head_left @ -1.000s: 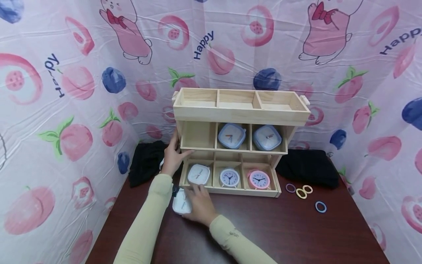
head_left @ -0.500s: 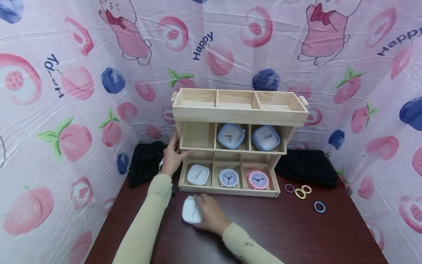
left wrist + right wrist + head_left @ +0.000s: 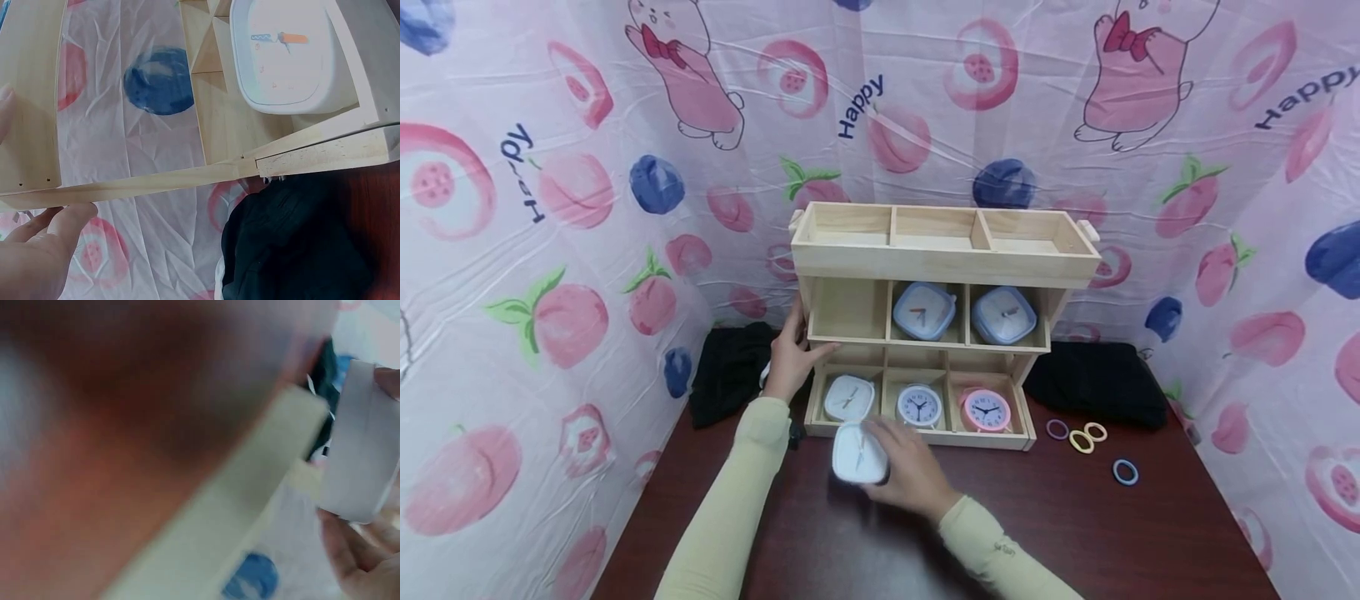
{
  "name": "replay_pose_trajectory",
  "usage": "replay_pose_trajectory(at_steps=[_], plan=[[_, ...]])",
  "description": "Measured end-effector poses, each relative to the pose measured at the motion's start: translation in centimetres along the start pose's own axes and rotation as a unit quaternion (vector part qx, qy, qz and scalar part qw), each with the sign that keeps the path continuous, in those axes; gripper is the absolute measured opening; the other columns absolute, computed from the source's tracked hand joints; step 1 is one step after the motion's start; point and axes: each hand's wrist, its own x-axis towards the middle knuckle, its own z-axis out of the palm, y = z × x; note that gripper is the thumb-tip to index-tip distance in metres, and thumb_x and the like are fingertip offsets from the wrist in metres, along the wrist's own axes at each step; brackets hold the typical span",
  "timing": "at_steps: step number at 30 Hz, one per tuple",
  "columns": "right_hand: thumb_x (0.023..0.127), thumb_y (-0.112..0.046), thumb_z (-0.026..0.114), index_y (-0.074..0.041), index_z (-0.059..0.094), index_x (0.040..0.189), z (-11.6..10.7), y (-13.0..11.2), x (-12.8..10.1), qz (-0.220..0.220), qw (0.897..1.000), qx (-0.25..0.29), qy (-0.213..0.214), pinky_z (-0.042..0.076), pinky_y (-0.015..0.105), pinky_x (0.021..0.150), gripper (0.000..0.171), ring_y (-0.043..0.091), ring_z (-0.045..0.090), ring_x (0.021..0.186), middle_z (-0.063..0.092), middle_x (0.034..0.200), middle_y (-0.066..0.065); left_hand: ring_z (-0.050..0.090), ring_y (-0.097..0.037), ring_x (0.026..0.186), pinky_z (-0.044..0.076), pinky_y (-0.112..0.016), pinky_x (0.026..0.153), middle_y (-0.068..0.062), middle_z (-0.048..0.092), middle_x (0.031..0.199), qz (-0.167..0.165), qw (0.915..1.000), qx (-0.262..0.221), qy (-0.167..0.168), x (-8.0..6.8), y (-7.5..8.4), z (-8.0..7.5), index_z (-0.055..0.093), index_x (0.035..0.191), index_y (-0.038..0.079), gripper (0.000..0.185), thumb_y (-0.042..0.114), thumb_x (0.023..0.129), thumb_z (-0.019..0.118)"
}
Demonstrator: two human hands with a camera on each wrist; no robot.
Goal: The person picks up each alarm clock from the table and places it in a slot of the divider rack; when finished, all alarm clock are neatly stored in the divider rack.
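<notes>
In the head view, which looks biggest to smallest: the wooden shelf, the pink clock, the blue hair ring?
1. Wooden shelf, by far the largest.
2. Pink clock.
3. Blue hair ring, the smallest.

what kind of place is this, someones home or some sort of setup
Most likely a staged tabletop setup rather than a lived-in room. A cartoon-print plastic sheet walls in the dark wooden table on three sides, and a wooden shelf rack of small alarm clocks stands at the middle.

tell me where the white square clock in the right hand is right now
In the head view the white square clock is held in the right hand, just in front of the wooden shelf's bottom-left compartment, above the dark table.
</notes>
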Motion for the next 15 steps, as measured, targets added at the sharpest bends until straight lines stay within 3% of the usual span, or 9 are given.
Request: replay_pose_trajectory(at_steps=[7, 11, 15], plan=[[0.059, -0.035, 0.103, -0.006, 0.066, 0.136, -4.6, 0.6, 4.8, -0.085, 0.987, -0.007, 0.139, 0.057, 0.054, 0.103, 0.09, 0.032, 0.067, 0.127, 0.066, 0.146, 0.017, 0.035, -0.036, 0.16, 0.041, -0.048, 0.128, -0.008, 0.025, 0.178, 0.01, 0.9999, 0.002, 0.002, 0.3, -0.1, -0.1, 0.013, 0.17, 0.047, 0.115, 0.01, 0.09, 0.087], [0.062, -0.032, 0.103, -0.006, 0.069, 0.128, -6.3, 0.5, 7.8, -0.083, 0.979, 0.007, 0.185, 0.056, 0.055, 0.105, 0.078, 0.035, 0.067, 0.13, 0.066, 0.146, 0.02, 0.036, -0.036, 0.16, 0.041, -0.049, 0.128, -0.012, 0.028, 0.177, 0.024, 0.9997, 0.004, 0.005, 0.3, -0.3, -0.1, 0.014, 0.171, 0.043, 0.114, 0.007, 0.09, 0.086], [0.063, -0.034, 0.103, -0.008, 0.07, 0.121, -6.9, 0.8, 10.6, -0.055, 0.975, 0.01, 0.213, 0.054, 0.059, 0.109, 0.072, 0.037, 0.068, 0.129, 0.068, 0.143, 0.021, 0.036, -0.035, 0.16, 0.043, -0.052, 0.126, -0.012, 0.029, 0.176, 0.034, 0.9994, 0.01, 0.005, 0.2, -0.4, -0.1, 0.017, 0.171, 0.042, 0.111, -0.001, 0.092, 0.082]])
